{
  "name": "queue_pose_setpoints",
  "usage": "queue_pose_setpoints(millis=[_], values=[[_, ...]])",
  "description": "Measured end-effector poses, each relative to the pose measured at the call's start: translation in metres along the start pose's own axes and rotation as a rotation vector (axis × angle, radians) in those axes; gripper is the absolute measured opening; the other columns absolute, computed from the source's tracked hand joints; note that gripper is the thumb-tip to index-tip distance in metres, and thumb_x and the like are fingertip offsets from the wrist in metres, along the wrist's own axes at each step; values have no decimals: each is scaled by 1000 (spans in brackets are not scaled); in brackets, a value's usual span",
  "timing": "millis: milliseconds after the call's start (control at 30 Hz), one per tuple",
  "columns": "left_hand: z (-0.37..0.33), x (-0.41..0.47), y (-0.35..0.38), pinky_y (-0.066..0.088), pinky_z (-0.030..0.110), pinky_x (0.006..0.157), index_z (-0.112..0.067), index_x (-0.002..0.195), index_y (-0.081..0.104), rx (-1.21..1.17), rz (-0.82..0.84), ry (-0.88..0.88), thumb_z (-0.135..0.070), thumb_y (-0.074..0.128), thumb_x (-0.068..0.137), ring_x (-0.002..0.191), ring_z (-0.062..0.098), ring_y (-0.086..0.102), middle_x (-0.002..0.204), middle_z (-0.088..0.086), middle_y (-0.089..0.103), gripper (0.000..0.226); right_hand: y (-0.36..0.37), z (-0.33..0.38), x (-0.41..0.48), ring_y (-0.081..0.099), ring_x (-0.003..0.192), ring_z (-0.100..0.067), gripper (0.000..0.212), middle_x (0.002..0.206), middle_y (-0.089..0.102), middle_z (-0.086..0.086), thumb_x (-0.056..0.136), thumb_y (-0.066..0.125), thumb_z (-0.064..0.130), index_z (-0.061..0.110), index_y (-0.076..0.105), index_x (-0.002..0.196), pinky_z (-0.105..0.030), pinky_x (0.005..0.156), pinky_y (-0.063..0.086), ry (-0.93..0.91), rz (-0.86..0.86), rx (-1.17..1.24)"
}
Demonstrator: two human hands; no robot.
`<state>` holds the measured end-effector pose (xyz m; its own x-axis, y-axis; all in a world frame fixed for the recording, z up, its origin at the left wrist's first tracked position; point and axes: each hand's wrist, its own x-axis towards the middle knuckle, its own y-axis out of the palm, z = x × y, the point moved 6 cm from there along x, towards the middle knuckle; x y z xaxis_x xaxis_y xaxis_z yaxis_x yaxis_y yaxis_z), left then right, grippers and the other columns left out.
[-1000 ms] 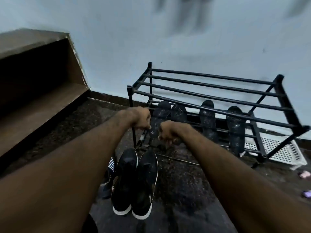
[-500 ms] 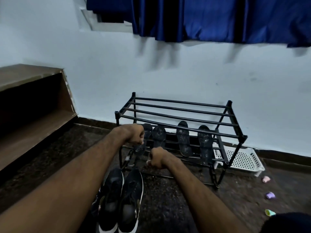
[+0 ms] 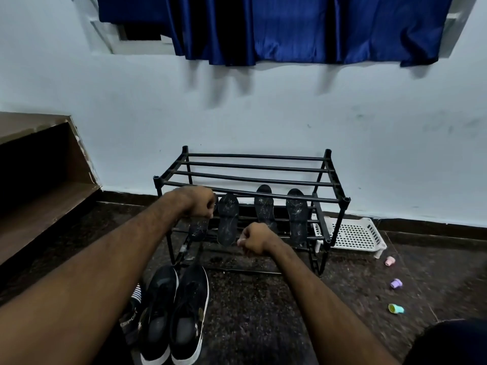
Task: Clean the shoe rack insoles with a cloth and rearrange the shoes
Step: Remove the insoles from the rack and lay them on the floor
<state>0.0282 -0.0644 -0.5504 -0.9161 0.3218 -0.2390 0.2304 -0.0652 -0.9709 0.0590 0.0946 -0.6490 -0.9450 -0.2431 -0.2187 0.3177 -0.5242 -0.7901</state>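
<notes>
Two hands work here: left hand (image 3: 200,204) curls over the leftmost insole (image 3: 199,229), grasp unclear; right hand (image 3: 254,239), beside it, is fisted and empty. Insoles sit dusty in the rack (image 3: 345,200); shoes (image 3: 175,312) wait below; wiping apparently unstarted.

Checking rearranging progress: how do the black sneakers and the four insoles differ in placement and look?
The black sneakers stand on the floor, pressed together; the insoles lean on the shoe rack, spaced apart. The sneakers have white soles; the insoles are dark with pale specks. Both are black.
</notes>
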Motion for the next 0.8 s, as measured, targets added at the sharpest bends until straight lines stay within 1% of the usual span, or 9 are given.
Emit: queue_pose_setpoints(millis=[67, 167, 300, 367, 400, 533, 600, 700, 800], values=[[-8, -1, -7, 51, 31, 78, -22, 85, 67, 3, -45, 12, -23, 66, 88, 84, 15, 63, 89, -3, 70, 4, -3, 2, 1, 70, 80, -20, 17, 81, 73, -5, 90, 65, 24, 15, 70, 76, -33, 80, 59, 2, -24, 41], [-18, -4, -3, 51, 31, 78, -20, 85, 70, 10, -25, 21, -23, 66, 87, 83, 16, 64, 85, -5, 70, 5, -4, 5, -3, 69, 79, -18, 17, 86, 75, -7, 90, 64, 24, 11, 72, 82, -32, 80, 58, -26, -28, 83], [-23, -8, -4, 53, 34, 81, -20, 84, 70, 22, -27, 23, -24, 68, 85, 85, 17, 65, 88, -2, 72, 5, 5, -12, -11, 67, 64, -16, 20, 79, 75, -9, 92, 62, 18, 9, 69, 76, -30, 65, 58, 5, 26, 143], [-24, -9, -7, 54, 34, 81, -21, 83, 69, 28, -2, 7, -20, 65, 86, 86, 18, 65, 89, -2, 71, 4, 6, -22, -10, 63, 54, -14, 20, 77, 73, -12, 94, 59, 12, 10, 65, 75, -25, 51, 52, 38, 24, 288], [-25, -9, -10, 54, 34, 81, -21, 83, 69, 24, 10, -4, -17, 64, 86, 86, 19, 65, 89, -1, 71, 6, 6, -25, -8, 61, 51, -13, 21, 77, 72, -13, 95, 58, 11, 9, 64, 75, -23, 47, 49, 56, 9, 365], [-22, -9, -15, 55, 33, 80, -18, 87, 69, -44, -71, -49, -21, 60, 86, 88, 22, 67, 90, 1, 72, 10, 22, -19, 7, 59, 47, -10, 24, 74, 70, -13, 97, 54, 10, 8, 63, 75, -19, 44, 47, 89, 1, 565], [-16, -7, -6, 52, 34, 80, -19, 92, 68, -2, -110, -97, -27, 57, 86, 92, 23, 65, 96, 1, 70, 14, 40, -11, 18, 57, 44, -8, 26, 70, 68, -10, 98, 52, 12, 9, 62, 75, -19, 42, 45, 94, 39, 609], [4, 5, 19, 48, 37, 81, -21, 102, 65, 78, -91, -196, -26, 56, 90, 96, 21, 61, 105, 1, 66, 16, 71, -1, 39, 55, 40, -5, 32, 67, 65, -7, 102, 48, 18, 11, 58, 73, -18, 38, 42, 120, 108, 647], [26, 26, 25, 50, 38, 88, -23, 102, 67, 14, -136, -274, -28, 58, 89, 103, 23, 62, 110, 2, 67, 17, 98, 2, 59, 56, 40, -4, 33, 69, 64, -8, 104, 45, 23, 11, 57, 75, -15, 37, 43, 181, 131, 713]])
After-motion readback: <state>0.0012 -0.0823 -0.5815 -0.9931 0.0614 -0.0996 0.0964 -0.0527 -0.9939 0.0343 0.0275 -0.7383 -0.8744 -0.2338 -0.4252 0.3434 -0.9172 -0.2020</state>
